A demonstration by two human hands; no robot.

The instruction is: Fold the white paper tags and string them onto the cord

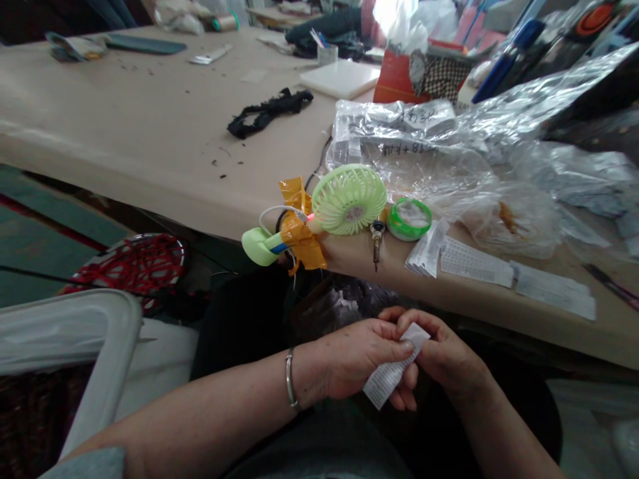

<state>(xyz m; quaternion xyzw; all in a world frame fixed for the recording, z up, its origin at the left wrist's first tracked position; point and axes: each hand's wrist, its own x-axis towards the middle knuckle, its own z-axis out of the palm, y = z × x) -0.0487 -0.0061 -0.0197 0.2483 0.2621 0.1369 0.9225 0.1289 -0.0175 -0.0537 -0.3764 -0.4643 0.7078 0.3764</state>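
Down below the worktop [150, 153] edge, over the lap, a small white paper slip [391, 372] with fine print sits pinched between both hands. Left hand [359, 359] is closed on its upper end, thumb on top, with a metal bangle [289, 379] on that wrist. Right hand [444, 352] is closed on the same upper end from the other side, fingertips touching the left hand's. Lower end of the slip hangs free, tilted down-left.

Just above the hands, at the worktop edge, a pale green mini fan [349, 198] stands strapped with orange tape [299, 236]. A key [377, 241] lies just beside it, then a green round tub [409, 218]. More printed slips [474, 261] lie to the right, near crumpled clear plastic bags [449, 146]. Further back are a black cloth scrap [269, 112], a white slab [342, 78] and a red box [397, 78]. A red wire basket [134, 263] sits on the floor at left.
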